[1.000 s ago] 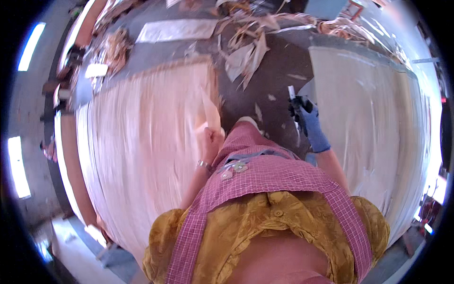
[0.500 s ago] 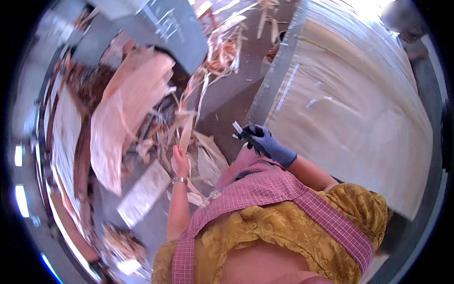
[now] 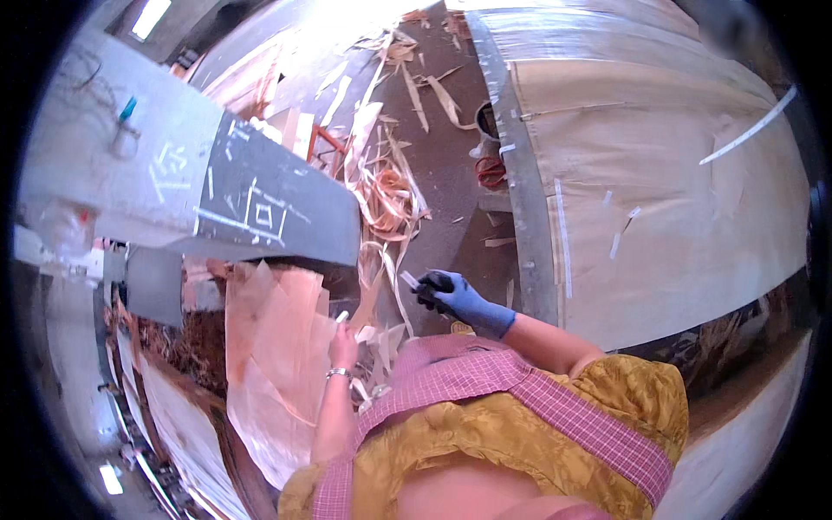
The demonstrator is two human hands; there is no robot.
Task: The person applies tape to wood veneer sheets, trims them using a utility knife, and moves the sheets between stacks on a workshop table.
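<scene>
Stick (image 3: 408,278), pale and slim, juts forward and left from the gloved right hand (image 3: 444,293), that grip curled snugly around it; the bare left hand (image 3: 344,347), nearer the veneer sheets (image 3: 273,338), pinches a small white piece (image 3: 343,317).

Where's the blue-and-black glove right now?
In the head view, the blue-and-black glove is on the person's right hand, just below and right of the picture's centre, left of the sheet-covered table's grey edge.
</scene>
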